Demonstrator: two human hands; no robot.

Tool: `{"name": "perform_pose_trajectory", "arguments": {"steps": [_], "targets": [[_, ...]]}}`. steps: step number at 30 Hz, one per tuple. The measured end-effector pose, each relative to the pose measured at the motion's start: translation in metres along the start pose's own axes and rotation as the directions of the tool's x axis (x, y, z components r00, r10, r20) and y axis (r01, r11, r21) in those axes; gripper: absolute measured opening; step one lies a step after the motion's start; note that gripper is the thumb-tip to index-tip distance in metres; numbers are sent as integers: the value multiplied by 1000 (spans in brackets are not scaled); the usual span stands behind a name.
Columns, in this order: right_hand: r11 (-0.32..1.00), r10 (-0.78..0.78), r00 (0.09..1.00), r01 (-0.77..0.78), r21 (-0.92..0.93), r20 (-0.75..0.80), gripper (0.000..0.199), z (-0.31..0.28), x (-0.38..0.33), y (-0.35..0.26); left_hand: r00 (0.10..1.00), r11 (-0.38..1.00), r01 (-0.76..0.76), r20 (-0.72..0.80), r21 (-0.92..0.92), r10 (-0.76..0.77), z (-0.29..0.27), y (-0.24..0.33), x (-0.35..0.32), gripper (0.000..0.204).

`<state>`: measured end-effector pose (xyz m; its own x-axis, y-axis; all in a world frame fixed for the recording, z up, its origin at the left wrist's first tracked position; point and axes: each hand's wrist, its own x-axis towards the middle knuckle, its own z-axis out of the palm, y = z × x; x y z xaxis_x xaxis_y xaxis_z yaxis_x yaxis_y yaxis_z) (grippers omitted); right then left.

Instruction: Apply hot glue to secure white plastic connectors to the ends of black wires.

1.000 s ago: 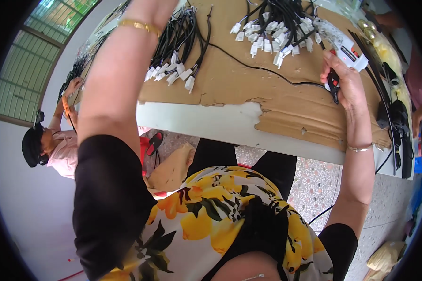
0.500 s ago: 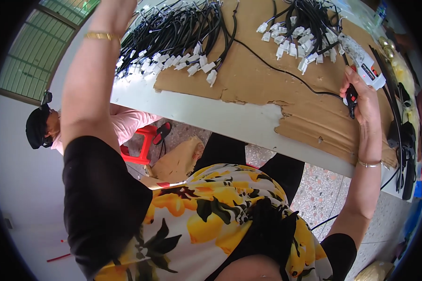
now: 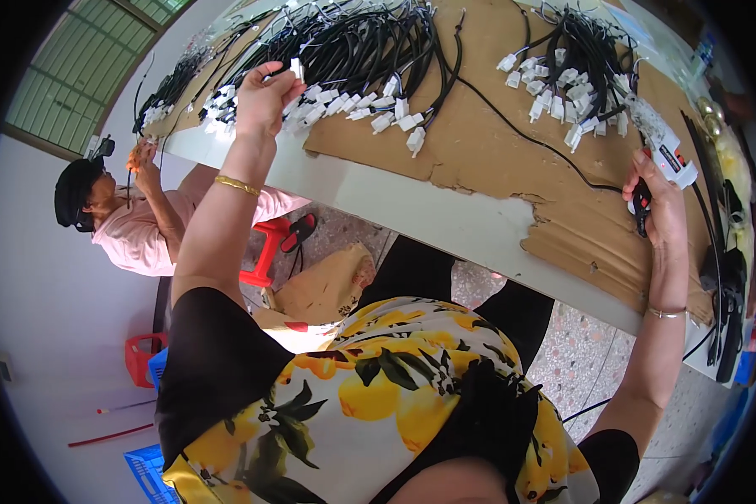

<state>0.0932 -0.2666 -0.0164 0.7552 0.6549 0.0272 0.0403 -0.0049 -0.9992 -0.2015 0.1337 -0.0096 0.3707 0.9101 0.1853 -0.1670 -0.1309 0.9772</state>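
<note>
My left hand [image 3: 265,99] is raised over the near edge of the cable heap, its fingers pinching a white plug connector [image 3: 297,70]. Behind it spreads a big bundle of black cables [image 3: 353,50] with white plugs on the near ends. On the right, my right hand [image 3: 662,202] is closed around a black-and-white hand-held tool [image 3: 641,202] with a small red light. Fingers and palm cover part of the tool, so its kind is unclear. A smaller bunch of black cables with white plugs [image 3: 569,92] lies left of its upper end.
Brown cardboard [image 3: 479,143] with a torn near edge covers much of the white table [image 3: 395,197]. A black cord [image 3: 533,143] crosses it toward my right hand. Dark strips [image 3: 714,244] line the right edge. At left, a person in pink [image 3: 143,227] sits near a red stool [image 3: 265,252].
My left hand has come down into view from beyond the top edge, a white plug connector now visible in its fingers. My right hand keeps its hold on the tool. The whole view has shifted slightly.
</note>
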Motion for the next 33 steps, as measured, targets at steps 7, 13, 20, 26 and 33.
{"name": "perform_pose_trajectory", "arguments": {"steps": [7, 13, 20, 26, 33], "targets": [[1000, 5, 1000, -5, -15, 0, 21, 2, 2, 3, 998, 999, 3, -60, -52, -6, -8, -17, -16, 27], [999, 10, 1000, -10, -35, 27, 21, -4, 5, 9, 994, 998, -22, -108, -58, 15, -17, -18, -25, 26], [1000, 13, 1000, -12, -4, 22, 20, -4, 6, 12, 991, 999, -22, -129, -32, 18, -18, -19, -36, 27], [1000, 13, 999, -12, -8, 42, 20, -8, 8, 15, 992, 999, -54, -118, -8, 52, -22, -21, -41, 28], [1000, 20, 999, -20, -2, 46, 21, -8, 10, 18, 994, 998, -62, -86, 30, 64, -28, -28, -44, 28]]}}
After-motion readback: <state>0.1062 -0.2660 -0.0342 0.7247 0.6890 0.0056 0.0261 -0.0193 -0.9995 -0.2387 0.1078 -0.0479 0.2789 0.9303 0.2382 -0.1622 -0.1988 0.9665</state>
